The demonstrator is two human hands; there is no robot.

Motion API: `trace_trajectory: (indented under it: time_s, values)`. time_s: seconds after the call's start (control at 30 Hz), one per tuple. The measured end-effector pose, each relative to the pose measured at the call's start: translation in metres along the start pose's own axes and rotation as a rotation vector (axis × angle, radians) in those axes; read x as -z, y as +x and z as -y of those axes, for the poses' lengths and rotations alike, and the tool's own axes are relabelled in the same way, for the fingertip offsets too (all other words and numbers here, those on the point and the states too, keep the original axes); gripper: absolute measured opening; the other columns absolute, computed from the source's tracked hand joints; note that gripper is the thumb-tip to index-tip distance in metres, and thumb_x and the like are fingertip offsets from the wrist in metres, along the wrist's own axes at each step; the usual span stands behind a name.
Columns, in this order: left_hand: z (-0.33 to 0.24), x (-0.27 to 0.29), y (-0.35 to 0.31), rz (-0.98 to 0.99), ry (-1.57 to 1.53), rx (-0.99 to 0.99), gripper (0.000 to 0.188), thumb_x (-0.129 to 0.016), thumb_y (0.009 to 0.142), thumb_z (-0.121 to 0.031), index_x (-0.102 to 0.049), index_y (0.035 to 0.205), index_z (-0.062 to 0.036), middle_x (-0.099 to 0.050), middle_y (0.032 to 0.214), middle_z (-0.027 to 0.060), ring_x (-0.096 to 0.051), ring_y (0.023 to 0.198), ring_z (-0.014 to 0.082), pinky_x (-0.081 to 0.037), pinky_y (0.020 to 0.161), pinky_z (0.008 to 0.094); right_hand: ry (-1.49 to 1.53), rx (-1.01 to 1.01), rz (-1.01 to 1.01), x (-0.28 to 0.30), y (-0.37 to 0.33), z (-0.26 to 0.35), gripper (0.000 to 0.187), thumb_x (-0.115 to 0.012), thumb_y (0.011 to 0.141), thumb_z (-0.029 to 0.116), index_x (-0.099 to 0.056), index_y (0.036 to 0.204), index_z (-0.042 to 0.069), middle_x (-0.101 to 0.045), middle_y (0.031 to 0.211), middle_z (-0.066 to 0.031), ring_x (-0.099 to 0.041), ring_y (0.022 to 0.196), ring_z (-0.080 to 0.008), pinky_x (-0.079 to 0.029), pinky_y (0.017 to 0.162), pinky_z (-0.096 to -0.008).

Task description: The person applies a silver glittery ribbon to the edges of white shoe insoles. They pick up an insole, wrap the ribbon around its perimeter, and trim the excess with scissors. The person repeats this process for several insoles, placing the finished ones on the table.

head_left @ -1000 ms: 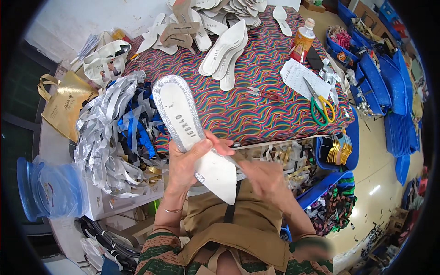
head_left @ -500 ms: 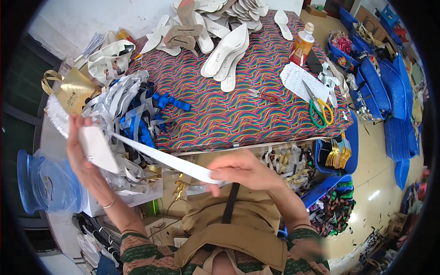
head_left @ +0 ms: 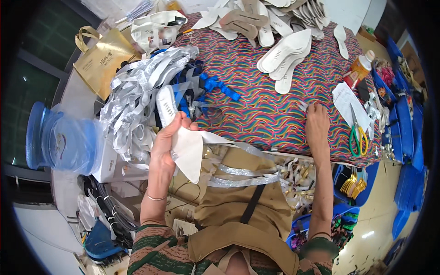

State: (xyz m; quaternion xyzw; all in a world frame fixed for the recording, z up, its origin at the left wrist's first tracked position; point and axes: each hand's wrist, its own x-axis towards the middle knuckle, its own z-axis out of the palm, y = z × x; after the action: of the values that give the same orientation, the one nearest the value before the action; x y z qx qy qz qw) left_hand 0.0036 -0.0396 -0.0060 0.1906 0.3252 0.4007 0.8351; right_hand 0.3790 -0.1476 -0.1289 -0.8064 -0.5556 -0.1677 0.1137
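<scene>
My left hand (head_left: 165, 144) is closed around a white shoe insole (head_left: 188, 153), its pointed end toward me and its rounded heel end beyond my fingers. From beside that hand a long silver-white strip (head_left: 238, 146) trails over the table edge, and glittery loops of strip (head_left: 243, 176) lie over the brown apron (head_left: 238, 201) on my lap. On the patterned tabletop my right hand (head_left: 317, 120) is closed over the small red-handled snips; only their metal tips (head_left: 303, 106) show, and the handles are hidden under my fingers.
A heap of silver strips (head_left: 137, 101) and blue ribbons (head_left: 220, 87) lies at left. Stacked insoles (head_left: 284, 57) sit farther back. Scissors (head_left: 355, 133) rest on paper (head_left: 346, 103) near a bottle (head_left: 360, 68). Blue bins (head_left: 403, 123) stand at right, a water jug (head_left: 68, 142) at left.
My right hand has let go of the strip and moved to the snips on the table. My left hand has brought the insole inward, and the strip now hangs loose. The view has shifted left.
</scene>
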Motion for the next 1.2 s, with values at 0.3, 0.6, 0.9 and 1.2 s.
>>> trace_trajectory:
  time_s: [0.3, 0.6, 0.9, 1.2]
  values:
    - [0.014, 0.008, -0.001, 0.056, -0.163, -0.006, 0.013, -0.061, 0.093, -0.018, -0.057, 0.098, -0.0061, -0.056, 0.079, 0.0040, -0.057, 0.083, 0.0230, -0.053, 0.077, 0.0332, 0.418, -0.050, -0.102, 0.017, -0.021, 0.019, 0.016, -0.054, 0.088, 0.004, -0.058, 0.103, 0.001, -0.059, 0.090, -0.0130, -0.059, 0.077, -0.0292, -0.047, 0.063, -0.0362]
    - [0.052, -0.005, -0.018, -0.048, 0.077, -0.350, 0.015, -0.060, 0.095, -0.021, -0.055, 0.098, -0.0069, -0.056, 0.079, 0.0034, -0.059, 0.085, 0.0224, -0.052, 0.077, 0.0353, 2.299, -0.669, 0.786, 0.100, -0.096, 0.171, 0.032, -0.044, 0.101, 0.025, -0.056, 0.121, 0.003, -0.047, 0.068, 0.0030, -0.032, 0.052, -0.0036, -0.023, 0.048, -0.0195]
    - [0.072, 0.014, -0.034, -0.190, 0.084, -0.431, 0.016, -0.058, 0.096, -0.021, -0.056, 0.097, -0.0056, -0.056, 0.078, 0.0033, -0.059, 0.083, 0.0221, -0.051, 0.079, 0.0361, 2.375, -0.880, 0.795, 0.086, -0.118, 0.212, 0.036, -0.046, 0.102, 0.033, -0.061, 0.111, 0.002, -0.059, 0.082, 0.0030, -0.050, 0.069, -0.0038, -0.040, 0.061, -0.0211]
    - [0.080, 0.018, -0.040, -0.235, 0.064, -0.440, 0.017, -0.059, 0.095, -0.022, -0.054, 0.099, -0.0063, -0.056, 0.081, 0.0041, -0.060, 0.083, 0.0218, -0.052, 0.079, 0.0370, 2.407, -0.736, 0.550, 0.079, -0.114, 0.229, 0.026, -0.050, 0.098, 0.020, -0.060, 0.112, 0.000, -0.059, 0.105, -0.0012, -0.053, 0.096, -0.0077, -0.043, 0.083, -0.0247]
